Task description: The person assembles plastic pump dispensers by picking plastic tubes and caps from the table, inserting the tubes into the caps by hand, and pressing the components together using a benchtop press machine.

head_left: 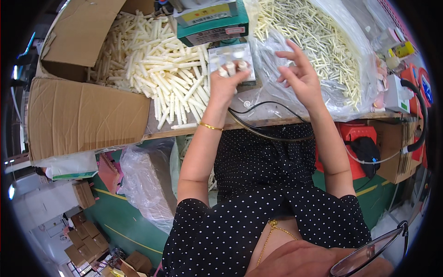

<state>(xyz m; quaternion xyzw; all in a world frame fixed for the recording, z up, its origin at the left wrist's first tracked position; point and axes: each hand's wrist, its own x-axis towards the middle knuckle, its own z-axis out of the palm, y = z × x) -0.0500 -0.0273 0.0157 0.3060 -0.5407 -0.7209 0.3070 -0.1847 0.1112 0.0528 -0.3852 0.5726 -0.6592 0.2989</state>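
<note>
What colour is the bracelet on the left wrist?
Gold; the bracelet is a thin band, seen best in the head view.

A wooden-edged workbench with a grey top [258, 104] carries everything. On its left sits an open brown cardboard box [83, 115] (flaps spread flat) spilling a heap of short white plastic tubes [157, 69] onto the surface. A teal and white cardboard carton [212, 23] stands at the back. To the right lies a clear plastic bag of thin cream sticks [318, 46]. A black cable [267, 108] loops over the front edge.
</note>
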